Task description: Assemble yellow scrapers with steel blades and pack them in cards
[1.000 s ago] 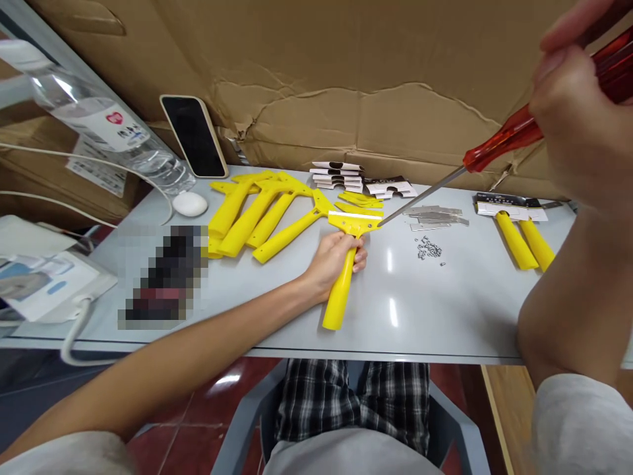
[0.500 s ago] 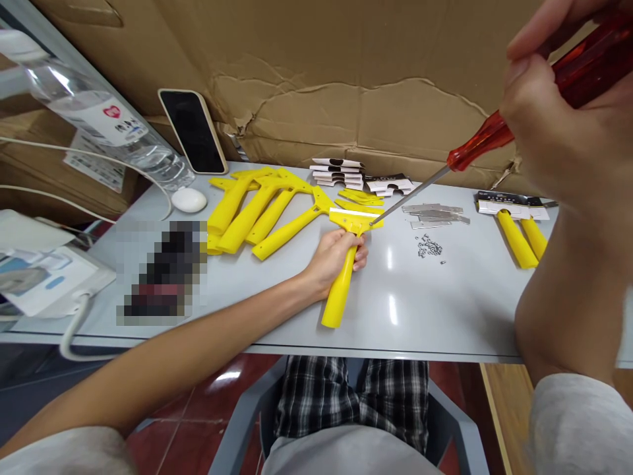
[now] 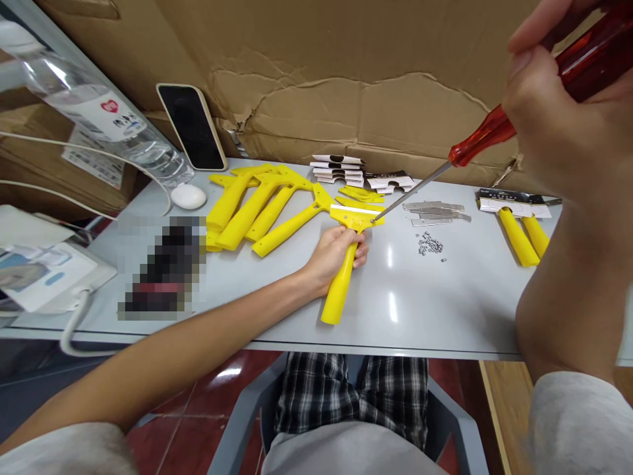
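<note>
My left hand (image 3: pixel 336 258) is wrapped round the neck of a yellow scraper (image 3: pixel 340 290), whose handle points toward me. A metal blade edge shows along the scraper's head. My right hand (image 3: pixel 558 125), raised at the upper right, grips a screwdriver (image 3: pixel 487 135) with a clear red handle. Its shaft slants down to the left, and the tip is at a small screw on the right side of the scraper head. Right of the head lie flat metal blades (image 3: pixel 438 212) and a small heap of screws (image 3: pixel 430 244).
Several yellow scraper handles (image 3: pixel 247 211) lie left of centre. Behind are folded card sleeves (image 3: pixel 339 170) and thin yellow strips (image 3: pixel 361 194). Two carded scrapers (image 3: pixel 517 231) lie at right. A phone (image 3: pixel 192 128), a water bottle (image 3: pixel 103 112) and a white egg-shaped object (image 3: pixel 188 196) stand at left.
The screwdriver tip has shifted very slightly right along with the view. Both hands keep their holds, and the scraper stays in nearly the same place.
</note>
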The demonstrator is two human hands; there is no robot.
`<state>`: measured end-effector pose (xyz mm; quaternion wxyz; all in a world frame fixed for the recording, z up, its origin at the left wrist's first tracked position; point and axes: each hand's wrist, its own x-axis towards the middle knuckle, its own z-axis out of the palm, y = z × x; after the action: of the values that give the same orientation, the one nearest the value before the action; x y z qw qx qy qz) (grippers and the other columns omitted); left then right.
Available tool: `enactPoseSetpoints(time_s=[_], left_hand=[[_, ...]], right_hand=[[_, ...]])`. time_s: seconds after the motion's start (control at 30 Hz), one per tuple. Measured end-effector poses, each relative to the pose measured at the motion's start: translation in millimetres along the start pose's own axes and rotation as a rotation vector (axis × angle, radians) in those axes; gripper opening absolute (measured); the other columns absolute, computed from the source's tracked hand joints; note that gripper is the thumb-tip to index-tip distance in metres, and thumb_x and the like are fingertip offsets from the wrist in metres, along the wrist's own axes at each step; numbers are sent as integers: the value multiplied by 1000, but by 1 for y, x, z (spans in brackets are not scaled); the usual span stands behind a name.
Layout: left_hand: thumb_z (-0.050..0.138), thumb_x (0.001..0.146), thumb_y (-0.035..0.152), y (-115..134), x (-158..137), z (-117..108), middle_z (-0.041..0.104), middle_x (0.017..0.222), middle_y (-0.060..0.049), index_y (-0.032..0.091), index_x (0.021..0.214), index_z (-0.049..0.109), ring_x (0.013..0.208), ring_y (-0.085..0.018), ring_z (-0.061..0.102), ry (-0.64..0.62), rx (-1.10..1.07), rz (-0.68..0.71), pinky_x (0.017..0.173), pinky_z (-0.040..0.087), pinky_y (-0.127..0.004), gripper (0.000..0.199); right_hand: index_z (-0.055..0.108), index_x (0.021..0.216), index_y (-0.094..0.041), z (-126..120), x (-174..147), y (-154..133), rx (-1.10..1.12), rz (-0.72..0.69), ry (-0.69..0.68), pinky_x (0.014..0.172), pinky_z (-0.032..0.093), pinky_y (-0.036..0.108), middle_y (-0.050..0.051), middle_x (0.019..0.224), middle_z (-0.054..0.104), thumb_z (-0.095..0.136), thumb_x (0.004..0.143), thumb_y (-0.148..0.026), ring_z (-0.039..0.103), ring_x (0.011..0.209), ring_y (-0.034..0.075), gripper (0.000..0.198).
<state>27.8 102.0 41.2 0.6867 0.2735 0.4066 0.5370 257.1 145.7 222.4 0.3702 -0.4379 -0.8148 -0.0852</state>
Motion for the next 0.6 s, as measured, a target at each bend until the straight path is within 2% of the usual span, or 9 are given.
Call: enactPoseSetpoints(time_s=[0.13, 0.33, 0.47, 0.6], left_hand=[[64, 78, 6, 2, -1, 2, 57, 75, 1, 16, 76, 59, 53, -7, 49, 16, 7, -26, 43, 35, -20, 12], [64, 78, 4, 2, -1, 1, 58, 75, 1, 15, 76, 59, 53, -7, 49, 8, -7, -22, 42, 36, -19, 12], [65, 77, 5, 2, -1, 1, 59, 75, 1, 15, 76, 60, 53, -7, 49, -8, -21, -25, 42, 37, -19, 12], [66, 78, 5, 2, 0, 1, 61, 78, 0, 14, 75, 61, 53, -6, 50, -9, -26, -6, 42, 37, -18, 11]], right_hand=[[77, 145, -27, 3, 2, 4, 6, 17, 4, 87, 39, 3, -5, 119, 61, 44, 115, -46, 46, 99, -3, 49], [79, 137, -30, 7, 0, -1, 2, -17, 28, 80, 37, 5, -4, 109, 59, 48, 114, -30, 43, 94, -5, 39], [77, 142, -27, 6, -8, -6, -28, 19, 50, 87, 40, 7, -5, 116, 59, 43, 115, -42, 43, 96, -4, 46], [73, 153, -29, 3, -6, -3, -56, 42, 1, 96, 42, 7, -9, 127, 63, 39, 113, -51, 52, 110, -3, 57]])
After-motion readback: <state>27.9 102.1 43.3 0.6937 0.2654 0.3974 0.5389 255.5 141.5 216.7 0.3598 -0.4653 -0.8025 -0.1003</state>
